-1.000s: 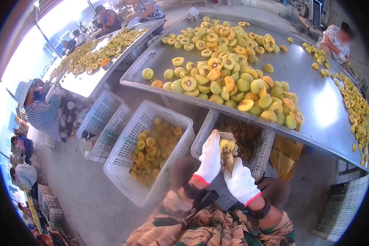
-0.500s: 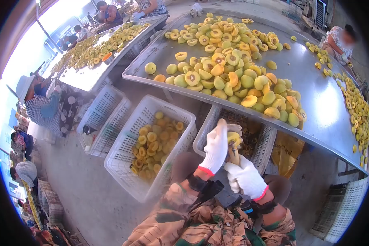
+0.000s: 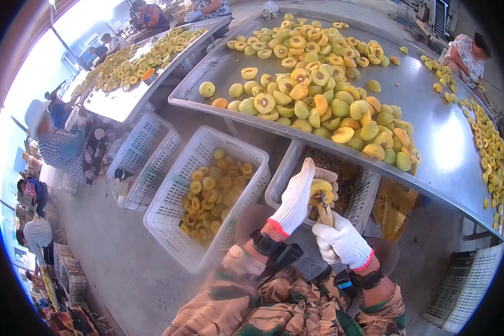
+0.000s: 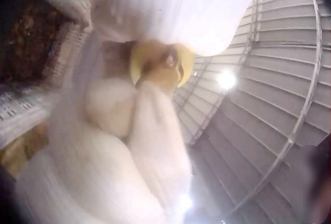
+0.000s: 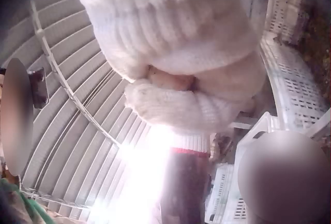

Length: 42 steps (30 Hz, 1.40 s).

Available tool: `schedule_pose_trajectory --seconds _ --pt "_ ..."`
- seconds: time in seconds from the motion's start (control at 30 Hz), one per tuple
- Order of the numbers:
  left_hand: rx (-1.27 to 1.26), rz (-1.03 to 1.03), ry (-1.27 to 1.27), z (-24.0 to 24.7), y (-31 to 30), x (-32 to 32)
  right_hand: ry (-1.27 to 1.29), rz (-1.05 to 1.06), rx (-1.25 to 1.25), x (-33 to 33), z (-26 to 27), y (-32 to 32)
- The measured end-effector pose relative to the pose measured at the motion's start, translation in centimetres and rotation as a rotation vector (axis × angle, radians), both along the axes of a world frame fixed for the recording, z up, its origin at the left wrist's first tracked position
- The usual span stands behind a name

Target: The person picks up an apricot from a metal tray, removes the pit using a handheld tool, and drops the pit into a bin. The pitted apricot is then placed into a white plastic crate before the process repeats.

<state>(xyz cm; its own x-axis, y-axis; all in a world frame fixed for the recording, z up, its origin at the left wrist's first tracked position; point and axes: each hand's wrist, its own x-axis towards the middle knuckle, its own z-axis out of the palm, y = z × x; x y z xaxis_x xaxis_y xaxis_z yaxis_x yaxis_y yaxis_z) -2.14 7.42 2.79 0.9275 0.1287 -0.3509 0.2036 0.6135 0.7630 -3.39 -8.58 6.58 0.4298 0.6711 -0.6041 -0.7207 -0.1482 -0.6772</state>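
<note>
In the head view my white-gloved left hand [image 3: 295, 197] holds a yellow peach half [image 3: 318, 185], cut face toward me, over a crate of dark scraps. My gloved right hand [image 3: 344, 245] has its fingers curled round the pale handle of a pitting tool [image 3: 325, 213]. The tool's metal tip sits at the fruit's dark centre. From the left wrist, the peach half [image 4: 186, 64] shows between the two gloves, its outer part covered by the left one. In the right wrist view, curled glove fingers surround the handle end [image 5: 170, 79].
A steel table [image 3: 431, 134] heaped with peach halves [image 3: 313, 103] stands ahead. Below its edge is the scrap crate [image 3: 364, 196]. Left of my knees, a white crate [image 3: 168, 224] holds pitted halves [image 3: 210, 193]. Stacked crates [image 3: 143, 151] and seated people are farther left; another person [image 3: 466, 56] sits far right.
The right hand has shifted slightly right and turned with the tool, so its tip now shows at the fruit's centre. The left hand keeps its hold, thumb side raised.
</note>
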Motion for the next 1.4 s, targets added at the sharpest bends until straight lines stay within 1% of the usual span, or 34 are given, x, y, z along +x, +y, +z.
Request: schedule_pose_trajectory --seconds 0.07,0.13,0.17,0.23,0.27,0.3,0.37,0.4,0.5,0.53,0.57,0.6,0.63,0.67,0.7,0.73,0.77,0.83,0.87,0.9,0.93,0.97,1.0,1.03,1.1,1.13,1.17,1.2,1.27,1.3,1.33,1.4 --pt "0.038 0.052 0.058 0.2 -0.3 0.0 -0.042 0.040 -0.038 0.0 0.0 0.1" --pt "0.247 0.069 0.069 -0.3 -0.6 0.0 -0.097 0.077 -0.090 -0.1 -0.3 0.2" --pt "0.352 0.083 0.077 -0.6 -0.7 0.0 -0.071 0.058 -0.085 -0.3 -0.3 0.1" --pt "0.356 0.109 0.084 -0.7 -1.1 -0.3 -0.017 0.048 -0.064 -0.5 -0.1 0.2" --pt "0.262 0.055 0.079 -1.5 -1.1 0.2 0.148 0.058 0.068 0.0 -0.7 -0.4" --pt "0.167 0.004 0.073 -1.5 -0.9 0.5 0.244 0.073 0.192 0.0 -1.2 -0.7" --pt "-0.130 -0.088 0.020 -0.8 -1.2 0.1 0.300 0.019 0.259 0.0 -1.8 -0.7" --pt "-0.191 -0.099 0.066 -0.9 -1.2 0.4 0.328 -0.006 0.291 0.1 -2.3 -0.8" --pt "-0.327 0.137 0.182 -3.0 0.5 1.3 0.309 0.034 0.452 0.9 -2.8 -1.7" --pt "-0.127 0.336 0.221 -3.9 1.7 1.1 0.285 -0.011 0.467 1.3 -3.1 -2.3" --pt "0.165 0.367 0.285 -4.6 4.3 0.2 0.301 -0.066 0.384 1.7 -3.9 -2.9" --pt "0.112 0.463 0.138 -3.4 6.2 -1.5 0.318 -0.122 0.304 2.2 -5.1 -3.7" --pt "0.383 0.507 0.188 -2.8 8.7 -2.9 0.336 -0.175 0.226 2.7 -5.9 -4.5" --pt "0.381 0.455 0.222 -3.2 11.8 -4.4 0.301 -0.118 0.140 2.7 -6.2 -4.7" --pt "1.081 0.353 0.381 -4.0 14.7 -5.8 0.299 -0.126 0.061 2.7 -6.0 -4.7" --pt "1.649 0.192 0.745 -2.7 15.3 -5.8 0.309 -0.141 0.089 2.7 -6.4 -4.5" --pt "1.826 0.153 0.842 -0.8 15.0 -5.4 0.323 -0.150 0.113 2.8 -6.9 -4.3" --pt "1.866 0.290 0.494 1.9 13.8 -2.7 0.341 -0.109 0.118 3.1 -7.2 -3.1" --pt "1.826 0.314 0.259 2.7 13.1 -0.7 0.332 -0.103 0.148 3.0 -6.6 -2.6" --pt "1.763 0.262 0.162 3.1 12.1 2.0 0.305 -0.097 0.132 3.1 -6.1 -2.1" --pt "1.804 0.239 0.009 3.1 11.0 4.5 0.261 -0.117 0.113 3.0 -5.7 -2.0" --pt "1.782 0.177 -0.032 3.5 9.8 7.2 0.218 -0.140 0.095 2.9 -5.4 -2.0" --pt "1.747 0.026 0.025 4.5 8.6 9.6 0.210 -0.155 0.103 3.1 -5.3 -2.4" --pt "1.730 -0.149 0.204 6.2 7.6 11.6 0.196 -0.176 0.092 3.2 -5.2 -2.8" --pt "1.715 -0.110 0.234 3.9 7.6 15.3 0.172 -0.223 0.063 3.4 -5.2 -3.7" --pt "1.725 -0.093 0.215 2.4 8.4 16.6 0.191 -0.231 0.088 3.6 -5.6 -4.1" --pt "1.732 -0.079 0.197 0.7 9.1 17.7 0.177 -0.243 0.087 3.8 -5.6 -4.3" --pt "1.739 -0.067 0.182 0.3 9.3 18.0 0.168 -0.255 0.085 3.7 -5.6 -4.3" --pt "1.277 -0.091 0.116 0.0 10.9 17.0 0.160 -0.253 0.081 3.5 -5.3 -4.3" --pt "1.050 -0.092 0.084 2.0 11.4 15.6 0.156 -0.240 0.082 3.6 -4.8 -4.0" --pt "0.959 -0.032 0.082 3.8 11.2 14.0 0.151 -0.226 0.087 3.7 -4.3 -3.5" --pt "0.539 -0.013 -0.204 2.7 11.1 11.8 0.052 -0.220 0.080 3.5 -2.8 -2.4"
